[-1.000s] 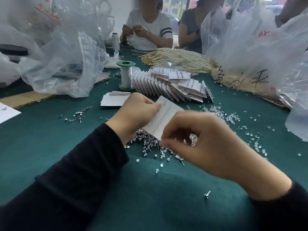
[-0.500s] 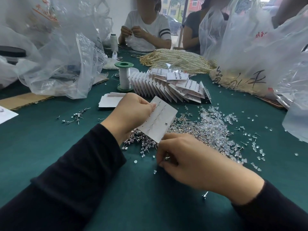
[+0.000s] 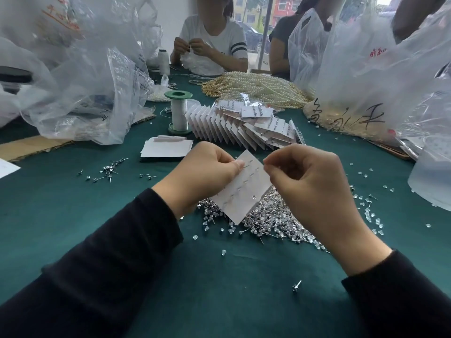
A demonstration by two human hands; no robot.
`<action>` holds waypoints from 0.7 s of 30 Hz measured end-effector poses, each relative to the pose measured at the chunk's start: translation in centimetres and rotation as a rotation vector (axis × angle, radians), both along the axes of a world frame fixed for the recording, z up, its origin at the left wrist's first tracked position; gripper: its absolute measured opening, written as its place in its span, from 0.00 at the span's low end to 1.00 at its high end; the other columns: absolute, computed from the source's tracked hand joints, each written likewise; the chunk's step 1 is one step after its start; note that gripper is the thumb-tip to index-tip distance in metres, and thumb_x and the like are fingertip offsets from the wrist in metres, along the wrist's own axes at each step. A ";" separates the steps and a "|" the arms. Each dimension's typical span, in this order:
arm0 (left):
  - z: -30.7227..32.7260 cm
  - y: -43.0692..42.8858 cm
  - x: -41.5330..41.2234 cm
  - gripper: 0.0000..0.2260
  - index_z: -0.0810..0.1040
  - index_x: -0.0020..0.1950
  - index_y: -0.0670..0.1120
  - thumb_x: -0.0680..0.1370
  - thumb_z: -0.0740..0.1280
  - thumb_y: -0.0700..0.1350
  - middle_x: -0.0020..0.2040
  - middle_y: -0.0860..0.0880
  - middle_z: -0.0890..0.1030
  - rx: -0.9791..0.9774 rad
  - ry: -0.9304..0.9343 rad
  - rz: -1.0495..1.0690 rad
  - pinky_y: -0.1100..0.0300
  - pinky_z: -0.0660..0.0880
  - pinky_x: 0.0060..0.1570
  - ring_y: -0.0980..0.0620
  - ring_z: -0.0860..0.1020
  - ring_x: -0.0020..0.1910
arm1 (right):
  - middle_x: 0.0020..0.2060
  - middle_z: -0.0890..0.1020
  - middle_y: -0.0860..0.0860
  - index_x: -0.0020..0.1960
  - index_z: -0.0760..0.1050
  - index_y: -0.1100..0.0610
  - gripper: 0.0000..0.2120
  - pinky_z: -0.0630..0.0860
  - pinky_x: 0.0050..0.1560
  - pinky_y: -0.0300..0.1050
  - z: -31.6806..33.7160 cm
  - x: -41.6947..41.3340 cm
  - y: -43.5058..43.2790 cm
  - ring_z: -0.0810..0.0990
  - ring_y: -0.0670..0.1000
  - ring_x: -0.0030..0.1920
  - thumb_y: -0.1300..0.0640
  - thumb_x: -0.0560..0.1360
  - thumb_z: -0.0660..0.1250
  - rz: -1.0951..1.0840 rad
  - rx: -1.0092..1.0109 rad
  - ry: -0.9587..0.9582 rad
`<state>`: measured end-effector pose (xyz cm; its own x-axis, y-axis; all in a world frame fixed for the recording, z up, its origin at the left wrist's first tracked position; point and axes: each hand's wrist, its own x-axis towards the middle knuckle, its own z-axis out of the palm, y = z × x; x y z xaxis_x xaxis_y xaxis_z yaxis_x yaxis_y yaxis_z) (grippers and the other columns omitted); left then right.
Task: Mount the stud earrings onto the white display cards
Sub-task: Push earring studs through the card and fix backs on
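While both hands work above the green felt-like table cloth (image 3: 73, 215), we record the following. The left hand (image 3: 205, 176) grips one white display card (image 3: 244, 189), a flat matte rectangle held tilted, thumb pressed on its upper left edge. The right hand (image 3: 310, 186) has its fingers curled, thumb and forefinger pinched together right at the card's upper right edge. Whatever lies between them is too small for us to tell. One small metallic stud head shows near the card's lower edge, and faint rows of dots run across its face.

Directly under the card lies the pile of stud earrings (image 3: 266, 220), thin silver pins mixed with clear, bead-like backs, too many to count. One lone stud (image 3: 296, 286) lies apart, near the right sleeve. A loose cluster of studs (image 3: 109, 168) sits well to the left.

Behind the hands we count one fanned row of filled cards (image 3: 244, 128), one low stack of blank cards (image 3: 166, 148) and one green-flanged spool (image 3: 179, 111) wound with white thread, standing upright. Cream pearl strands (image 3: 256, 89) lie heaped beyond. Crinkled translucent plastic bags (image 3: 92, 93) flank both sides.
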<state>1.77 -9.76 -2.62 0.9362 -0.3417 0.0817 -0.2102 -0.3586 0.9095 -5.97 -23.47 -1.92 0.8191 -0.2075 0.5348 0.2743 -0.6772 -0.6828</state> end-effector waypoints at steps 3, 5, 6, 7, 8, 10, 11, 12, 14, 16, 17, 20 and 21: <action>0.0 -0.2 -0.5 0.11 0.82 0.39 0.38 0.75 0.67 0.44 0.41 0.36 0.83 0.036 -0.023 -0.025 0.57 0.71 0.37 0.49 0.75 0.34 | 0.32 0.81 0.43 0.41 0.80 0.53 0.05 0.75 0.36 0.36 -0.4 0.2 0.2 0.77 0.42 0.32 0.63 0.69 0.71 -0.043 -0.003 -0.030; 0.2 -0.2 -0.7 0.11 0.82 0.39 0.38 0.75 0.67 0.44 0.40 0.37 0.83 0.037 -0.030 -0.046 0.58 0.71 0.36 0.49 0.75 0.33 | 0.32 0.81 0.43 0.40 0.81 0.54 0.04 0.75 0.36 0.36 -0.6 0.3 0.3 0.78 0.42 0.32 0.62 0.69 0.72 -0.061 -0.033 -0.047; 0.3 -0.2 -0.8 0.11 0.82 0.39 0.38 0.75 0.67 0.44 0.40 0.36 0.83 0.033 -0.031 -0.057 0.58 0.71 0.36 0.50 0.75 0.33 | 0.32 0.82 0.44 0.40 0.82 0.54 0.03 0.75 0.36 0.37 -0.7 0.3 0.4 0.78 0.43 0.33 0.62 0.69 0.72 -0.063 -0.057 -0.054; 0.3 -0.2 -0.9 0.11 0.82 0.39 0.38 0.75 0.67 0.44 0.41 0.35 0.83 0.031 -0.034 -0.065 0.58 0.70 0.36 0.50 0.74 0.33 | 0.33 0.82 0.46 0.40 0.82 0.55 0.03 0.74 0.36 0.37 -0.8 0.4 0.5 0.78 0.44 0.33 0.62 0.68 0.72 -0.064 -0.079 -0.063; 0.4 -0.2 -0.9 0.11 0.83 0.39 0.38 0.75 0.67 0.44 0.41 0.35 0.82 0.032 -0.039 -0.070 0.58 0.69 0.35 0.50 0.74 0.33 | 0.33 0.82 0.48 0.39 0.82 0.56 0.03 0.74 0.36 0.36 -0.9 0.4 0.5 0.77 0.44 0.33 0.63 0.68 0.72 -0.064 -0.097 -0.071; 0.4 -0.2 -1.0 0.11 0.83 0.39 0.39 0.75 0.67 0.44 0.40 0.36 0.83 0.041 -0.052 -0.078 0.59 0.69 0.35 0.51 0.74 0.32 | 0.33 0.81 0.49 0.39 0.82 0.57 0.04 0.73 0.36 0.33 -1.0 0.5 0.6 0.76 0.44 0.32 0.64 0.68 0.72 -0.064 -0.122 -0.079; 0.4 -0.2 -1.0 0.11 0.83 0.40 0.39 0.75 0.66 0.44 0.40 0.36 0.83 0.044 -0.055 -0.081 0.59 0.69 0.35 0.51 0.74 0.32 | 0.33 0.81 0.49 0.39 0.82 0.57 0.04 0.72 0.36 0.32 -1.1 0.5 0.6 0.76 0.44 0.32 0.65 0.68 0.72 -0.066 -0.128 -0.081; 0.4 -0.2 -1.1 0.11 0.83 0.40 0.39 0.75 0.66 0.44 0.40 0.37 0.83 0.045 -0.054 -0.085 0.59 0.69 0.35 0.52 0.74 0.33 | 0.33 0.81 0.49 0.38 0.81 0.57 0.04 0.72 0.36 0.32 -1.1 0.5 0.6 0.76 0.44 0.32 0.65 0.68 0.72 -0.068 -0.130 -0.081; 0.4 -0.2 -1.1 0.11 0.83 0.40 0.39 0.75 0.66 0.44 0.40 0.37 0.83 0.052 -0.052 -0.088 0.60 0.69 0.35 0.52 0.74 0.32 | 0.33 0.81 0.49 0.38 0.81 0.57 0.04 0.72 0.36 0.33 -1.2 0.5 0.6 0.77 0.44 0.33 0.65 0.68 0.71 -0.074 -0.125 -0.079; 0.4 -0.2 -1.0 0.11 0.83 0.40 0.38 0.75 0.66 0.44 0.40 0.36 0.83 0.062 -0.058 -0.085 0.60 0.68 0.34 0.52 0.73 0.32 | 0.34 0.81 0.49 0.39 0.81 0.57 0.04 0.73 0.36 0.34 -1.2 0.6 0.7 0.77 0.44 0.33 0.65 0.68 0.71 -0.063 -0.117 -0.072; 0.4 -0.2 -1.0 0.12 0.82 0.39 0.37 0.75 0.66 0.44 0.38 0.36 0.82 0.069 -0.062 -0.082 0.61 0.68 0.34 0.52 0.72 0.31 | 0.34 0.81 0.50 0.39 0.81 0.57 0.04 0.73 0.37 0.35 -1.2 0.5 0.7 0.78 0.44 0.34 0.65 0.69 0.71 -0.048 -0.115 -0.063; 0.4 -0.1 -1.0 0.12 0.82 0.38 0.37 0.75 0.66 0.44 0.30 0.46 0.79 0.100 -0.074 -0.073 0.63 0.66 0.31 0.54 0.70 0.28 | 0.35 0.81 0.50 0.40 0.81 0.58 0.04 0.74 0.38 0.39 -1.2 0.5 0.7 0.78 0.45 0.36 0.65 0.69 0.70 -0.008 -0.118 -0.029; 0.3 -0.1 -1.0 0.12 0.82 0.37 0.38 0.75 0.66 0.44 0.29 0.48 0.78 0.108 -0.078 -0.071 0.64 0.66 0.30 0.55 0.70 0.27 | 0.36 0.81 0.50 0.40 0.82 0.58 0.04 0.74 0.39 0.39 -1.2 0.5 0.7 0.78 0.45 0.36 0.65 0.69 0.70 -0.003 -0.122 -0.021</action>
